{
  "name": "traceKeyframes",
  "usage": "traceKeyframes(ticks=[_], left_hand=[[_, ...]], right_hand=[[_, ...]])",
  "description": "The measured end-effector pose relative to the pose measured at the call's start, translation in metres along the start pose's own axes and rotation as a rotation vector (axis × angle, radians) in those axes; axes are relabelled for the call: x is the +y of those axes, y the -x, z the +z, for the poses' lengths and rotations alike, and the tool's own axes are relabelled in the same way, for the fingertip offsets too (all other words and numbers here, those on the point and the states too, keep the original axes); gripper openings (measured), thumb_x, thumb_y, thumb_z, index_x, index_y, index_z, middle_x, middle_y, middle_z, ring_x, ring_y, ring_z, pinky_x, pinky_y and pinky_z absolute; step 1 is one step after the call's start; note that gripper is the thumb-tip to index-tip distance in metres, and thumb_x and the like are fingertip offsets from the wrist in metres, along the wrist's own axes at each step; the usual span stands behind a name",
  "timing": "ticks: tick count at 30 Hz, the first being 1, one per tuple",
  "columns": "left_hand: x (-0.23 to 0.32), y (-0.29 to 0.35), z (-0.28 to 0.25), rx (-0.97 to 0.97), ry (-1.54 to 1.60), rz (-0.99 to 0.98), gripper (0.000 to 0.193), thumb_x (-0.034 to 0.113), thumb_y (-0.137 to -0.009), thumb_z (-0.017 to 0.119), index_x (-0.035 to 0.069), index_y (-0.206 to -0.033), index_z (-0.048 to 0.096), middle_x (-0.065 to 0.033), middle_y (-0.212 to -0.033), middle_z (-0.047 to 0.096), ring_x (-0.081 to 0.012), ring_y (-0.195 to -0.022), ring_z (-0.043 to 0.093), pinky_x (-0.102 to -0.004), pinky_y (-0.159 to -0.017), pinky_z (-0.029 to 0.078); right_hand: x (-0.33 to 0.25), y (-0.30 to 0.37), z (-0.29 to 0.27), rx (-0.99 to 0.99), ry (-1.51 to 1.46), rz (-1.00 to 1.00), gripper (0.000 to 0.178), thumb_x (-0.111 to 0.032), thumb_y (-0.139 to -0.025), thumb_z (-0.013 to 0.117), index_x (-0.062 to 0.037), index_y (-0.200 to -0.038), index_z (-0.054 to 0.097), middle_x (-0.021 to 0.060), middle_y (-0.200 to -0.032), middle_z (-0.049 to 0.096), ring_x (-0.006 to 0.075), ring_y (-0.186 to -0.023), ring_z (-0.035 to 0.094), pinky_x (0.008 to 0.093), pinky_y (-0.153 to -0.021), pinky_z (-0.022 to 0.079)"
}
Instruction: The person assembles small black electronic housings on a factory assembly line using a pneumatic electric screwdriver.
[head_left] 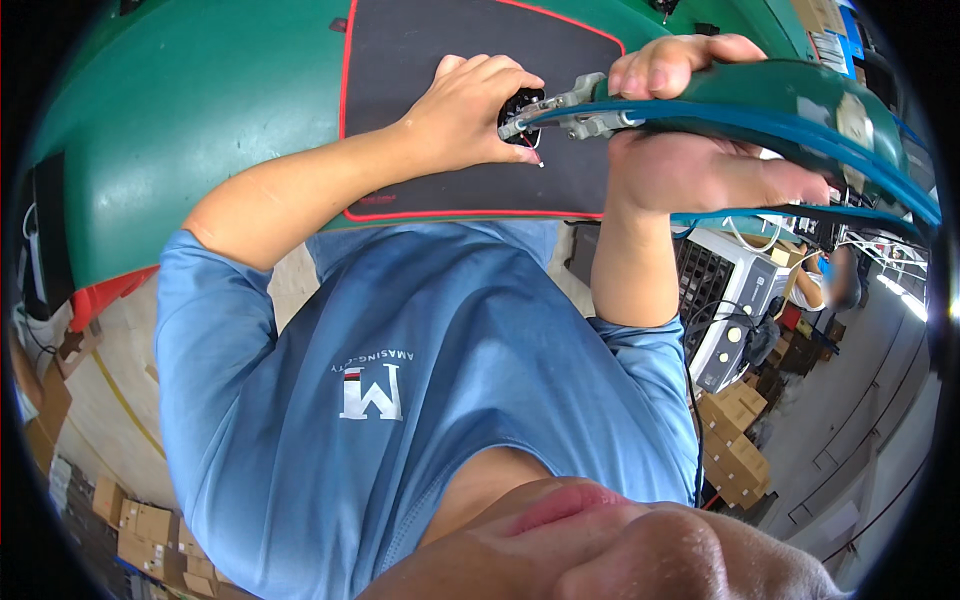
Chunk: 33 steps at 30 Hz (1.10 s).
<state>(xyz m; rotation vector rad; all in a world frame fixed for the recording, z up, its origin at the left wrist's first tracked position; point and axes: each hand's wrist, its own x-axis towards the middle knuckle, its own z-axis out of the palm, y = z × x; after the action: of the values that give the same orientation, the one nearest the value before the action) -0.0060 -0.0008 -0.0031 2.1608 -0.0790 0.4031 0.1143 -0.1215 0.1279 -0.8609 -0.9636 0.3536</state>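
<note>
Black round part sits pinched in my left hand, fingers curled shut around it on the dark mat. My right hand grips the green power driver closed-fisted; its long axis runs sideways, tip touching the part just beside my left fingertips.

green table | 1 dark mat (red-edged) lying flat on top

Glossy plastic tool, matt mat, smooth green desk

The power screwdriver had a shiny green plastic body with a dull grey metal nose, and glossy blue plastic hoses ran along it. The dark mat looked matt and finely textured, edged in red stitching, on a smooth, satin green desk. The small black part looked like plastic.
</note>
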Motion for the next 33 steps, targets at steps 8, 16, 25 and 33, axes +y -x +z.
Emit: traceKeyframes(ticks=[8, 16, 25, 33], left_hand=[[0.003, -0.002, 0.002, 0.068, -0.057, 0.052, 0.081, 0.041, -0.073, 0.087, 0.009, -0.14, 0.053, -0.0135, -0.131, 0.057, -0.0342, -0.121, 0.053, -0.0449, -0.099, 0.038], [0.004, 0.003, 0.001, 0.136, 0.056, -0.044, 0.086, 0.027, -0.076, 0.089, 0.008, -0.148, 0.045, -0.015, -0.137, 0.052, -0.032, -0.129, 0.051, -0.0446, -0.111, 0.037], [-0.042, -0.078, -0.038, 0.201, 0.255, -0.236, 0.072, 0.02, -0.084, 0.087, 0.0, -0.142, 0.049, -0.0102, -0.131, 0.059, -0.0186, -0.117, 0.059, -0.0353, -0.101, 0.049], [-0.068, -0.198, -0.033, 0.116, -0.324, -0.087, 0.069, 0.032, -0.078, 0.088, 0.007, -0.134, 0.057, -0.013, -0.13, 0.06, -0.0315, -0.115, 0.061, -0.0425, -0.1, 0.048]], right_hand=[[-0.089, -0.052, 0.007, -0.068, -0.024, -0.081, 0.116, -0.099, -0.079, 0.033, 0.0004, -0.132, 0.059, 0.0067, -0.078, 0.058, 0.0184, -0.064, 0.051, 0.0348, -0.058, 0.043], [-0.061, -0.046, -0.006, 0.382, 0.358, -0.25, 0.093, -0.081, -0.094, 0.04, 0.0048, -0.126, 0.059, 0.0092, -0.071, 0.06, 0.0156, -0.055, 0.054, 0.0287, -0.051, 0.047], [-0.041, -0.052, 0.007, 0.208, 0.142, -0.117, 0.052, 0.003, -0.083, 0.081, 0.0044, -0.13, 0.059, 0.0053, -0.092, 0.068, 0.0123, -0.077, 0.067, 0.0265, -0.072, 0.057], [-0.044, -0.05, 0.029, 0.142, 0.435, -0.045, 0.048, -0.012, -0.083, 0.074, -0.0041, -0.125, 0.05, 0.0192, -0.114, 0.064, 0.0425, -0.11, 0.063, 0.0509, -0.093, 0.049]])
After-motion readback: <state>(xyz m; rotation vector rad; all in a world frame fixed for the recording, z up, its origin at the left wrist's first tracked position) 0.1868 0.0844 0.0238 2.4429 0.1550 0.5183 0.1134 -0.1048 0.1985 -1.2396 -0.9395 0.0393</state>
